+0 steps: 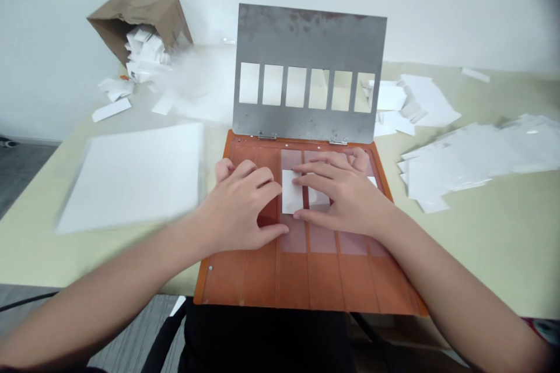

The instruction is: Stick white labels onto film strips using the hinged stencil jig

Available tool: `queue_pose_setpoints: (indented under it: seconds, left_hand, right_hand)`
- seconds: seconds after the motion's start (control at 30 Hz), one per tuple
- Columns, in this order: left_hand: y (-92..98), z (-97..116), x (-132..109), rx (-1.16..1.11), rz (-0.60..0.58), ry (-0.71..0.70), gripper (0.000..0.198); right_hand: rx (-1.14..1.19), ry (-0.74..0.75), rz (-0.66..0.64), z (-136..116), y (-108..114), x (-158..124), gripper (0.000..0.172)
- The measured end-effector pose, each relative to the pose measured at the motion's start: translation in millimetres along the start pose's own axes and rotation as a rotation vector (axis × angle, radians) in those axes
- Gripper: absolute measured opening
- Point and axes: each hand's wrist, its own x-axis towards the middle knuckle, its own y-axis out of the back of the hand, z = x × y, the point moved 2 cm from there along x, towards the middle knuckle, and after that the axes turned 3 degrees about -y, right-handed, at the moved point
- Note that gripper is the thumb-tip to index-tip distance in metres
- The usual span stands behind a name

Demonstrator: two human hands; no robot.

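Note:
An orange board (293, 285) with long shallow grooves lies before me. Hinged to its far edge, a grey metal plate (306, 29) with a row of rectangular cutouts stands raised. Translucent strips (294, 239) lie in several grooves, some topped by small white cards (290, 201). My right hand (350, 192) rests over the cards, fingers spread, its tips touching the leftmost one and partly covering the one beside it. My left hand (242, 204) hovers at or near that card's left edge, thumb apart from the bent fingers, nothing visible in it.
On the left lies a stack of white translucent sheets (140, 175). Behind it a tipped cardboard box (153, 9) spills white pieces. Loose white cards (420, 99) and a fanned pile of translucent strips (476, 157) cover part of the table's right side.

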Motion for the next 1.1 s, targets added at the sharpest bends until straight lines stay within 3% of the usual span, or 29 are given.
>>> queue_pose_setpoints:
  seconds: [1.1]
  left_hand:
    - [-1.8, -1.3, 1.0, -0.029, 0.011, 0.001, 0.044]
  right_hand:
    - [0.007, -0.016, -0.006, -2.1, -0.1, -0.4, 0.037]
